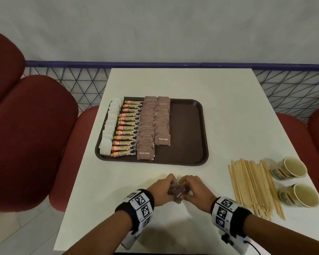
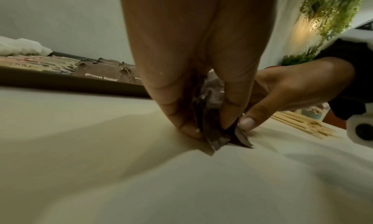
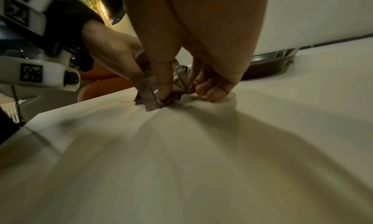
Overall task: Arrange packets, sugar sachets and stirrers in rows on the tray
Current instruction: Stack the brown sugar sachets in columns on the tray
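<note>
A dark brown tray (image 1: 188,129) lies on the white table (image 1: 219,100). It holds a row of white sachets (image 1: 110,126), a row of yellow coffee packets (image 1: 128,127) and two rows of brown sugar sachets (image 1: 154,122). Its right half is bare. In front of the tray, both hands gather a small bunch of brown sugar sachets (image 1: 179,193) standing on the table. My left hand (image 1: 164,190) pinches the bunch (image 2: 214,131) from the left, and my right hand (image 1: 193,188) pinches it (image 3: 149,91) from the right. Wooden stirrers (image 1: 254,186) lie loose at the right.
Two paper cups (image 1: 291,169) lie on their sides right of the stirrers, near the table's right edge. Red chairs (image 1: 26,135) stand at the left and right. A blue mesh railing (image 1: 81,78) runs behind the table.
</note>
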### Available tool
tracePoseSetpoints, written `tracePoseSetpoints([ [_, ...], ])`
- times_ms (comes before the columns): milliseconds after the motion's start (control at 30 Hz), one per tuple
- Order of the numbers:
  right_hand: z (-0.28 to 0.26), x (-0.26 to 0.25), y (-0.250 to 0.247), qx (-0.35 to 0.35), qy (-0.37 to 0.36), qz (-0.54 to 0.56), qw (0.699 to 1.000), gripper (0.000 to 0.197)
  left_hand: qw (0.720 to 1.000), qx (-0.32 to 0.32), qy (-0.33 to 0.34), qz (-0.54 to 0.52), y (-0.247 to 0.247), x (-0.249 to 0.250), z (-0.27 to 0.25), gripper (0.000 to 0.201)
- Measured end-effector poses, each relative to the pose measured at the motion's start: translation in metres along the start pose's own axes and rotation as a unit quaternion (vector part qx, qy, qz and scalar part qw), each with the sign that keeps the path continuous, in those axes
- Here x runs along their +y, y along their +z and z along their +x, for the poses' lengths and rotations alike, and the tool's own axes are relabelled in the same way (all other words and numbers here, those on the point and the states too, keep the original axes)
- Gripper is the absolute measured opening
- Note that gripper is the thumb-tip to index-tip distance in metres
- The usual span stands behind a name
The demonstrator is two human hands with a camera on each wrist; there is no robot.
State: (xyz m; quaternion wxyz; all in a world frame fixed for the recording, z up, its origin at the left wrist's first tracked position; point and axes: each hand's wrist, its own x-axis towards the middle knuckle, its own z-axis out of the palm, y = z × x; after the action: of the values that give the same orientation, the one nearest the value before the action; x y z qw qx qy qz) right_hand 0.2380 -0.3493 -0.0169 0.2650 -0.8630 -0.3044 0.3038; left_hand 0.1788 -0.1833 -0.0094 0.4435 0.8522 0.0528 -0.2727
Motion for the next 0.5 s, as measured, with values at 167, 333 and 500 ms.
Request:
tracePoseSetpoints([
  [167,0.020,-0.009,-0.004,0.033,-0.043,0.037,0.998,0.023,0.991,0.015,-0.020,-0.129,-0.027,-0.002,-0.005,0.019],
  [333,0.052,-0.037,-0.018,0.071,-0.024,0.208,0.975,0.024,0.962,0.089,-0.017,-0.258,-0.061,-0.003,-0.011,0.014],
  [500,0.084,-0.057,-0.027,0.075,-0.019,0.321,0.944,0.025,0.951,0.129,-0.003,-0.281,-0.076,-0.015,-0.016,0.013],
])
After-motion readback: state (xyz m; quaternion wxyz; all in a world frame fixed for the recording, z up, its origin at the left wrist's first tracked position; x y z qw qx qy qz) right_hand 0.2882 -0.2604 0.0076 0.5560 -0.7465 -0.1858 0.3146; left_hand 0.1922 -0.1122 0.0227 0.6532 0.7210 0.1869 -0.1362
